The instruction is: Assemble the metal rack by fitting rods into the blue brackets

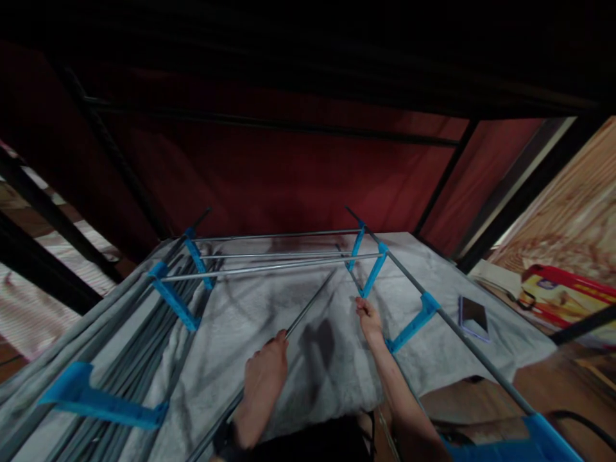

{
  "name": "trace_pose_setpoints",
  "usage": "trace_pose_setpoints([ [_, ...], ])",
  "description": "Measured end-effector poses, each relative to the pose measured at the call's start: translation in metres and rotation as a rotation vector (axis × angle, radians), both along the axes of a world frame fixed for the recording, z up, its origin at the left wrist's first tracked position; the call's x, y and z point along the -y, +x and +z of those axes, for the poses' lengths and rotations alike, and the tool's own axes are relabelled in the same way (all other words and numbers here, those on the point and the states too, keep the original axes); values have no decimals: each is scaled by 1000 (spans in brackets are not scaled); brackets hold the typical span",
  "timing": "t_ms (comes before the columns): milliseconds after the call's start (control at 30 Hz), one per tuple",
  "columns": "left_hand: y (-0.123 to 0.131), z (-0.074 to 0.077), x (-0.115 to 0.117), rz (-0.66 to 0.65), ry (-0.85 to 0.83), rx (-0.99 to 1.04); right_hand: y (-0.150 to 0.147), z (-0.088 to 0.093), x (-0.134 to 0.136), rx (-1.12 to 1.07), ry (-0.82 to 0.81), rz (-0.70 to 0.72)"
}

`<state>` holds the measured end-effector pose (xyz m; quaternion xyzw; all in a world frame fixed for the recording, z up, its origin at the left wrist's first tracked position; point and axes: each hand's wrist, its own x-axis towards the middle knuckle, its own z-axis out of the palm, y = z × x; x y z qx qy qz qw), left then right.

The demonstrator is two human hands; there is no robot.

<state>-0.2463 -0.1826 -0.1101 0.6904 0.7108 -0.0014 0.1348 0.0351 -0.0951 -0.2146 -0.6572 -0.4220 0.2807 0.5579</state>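
Note:
My left hand (267, 366) is closed around a loose grey metal tube (310, 305), which slants from the lower left towards the middle of the bed. My right hand (369, 317) has its fingers curled on the frame's lower right tube (404, 372), just below a blue plastic connector (374, 274). A second blue connector (414, 324) sits to the right of that hand. Crosswise metal tubes (269, 267) join the frame's two sides at the far end. On the left side, more blue connectors (173, 296) hold the long tubes.
A bundle of grey tubes (139, 359) lies along the left on the pale cloth (231, 321). A phone (474, 317) rests at the right. Beyond stands a red and yellow box (568, 295). Dark bed-frame bars and a red curtain (289, 179) enclose the space.

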Motion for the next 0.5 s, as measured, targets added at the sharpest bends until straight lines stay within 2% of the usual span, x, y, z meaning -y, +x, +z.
trace_pose_setpoints([
  [100,24,-10,-45,-39,106,-9,2,11,-40,93,4,-40],
  [233,29,-22,-89,-89,209,-10,-1,21,-93,164,-14,-68],
  [400,24,-28,-132,-85,262,2,-3,13,-151,292,-80,-197],
  [500,21,-33,-150,-130,231,-14,6,5,-173,318,-73,-201],
])
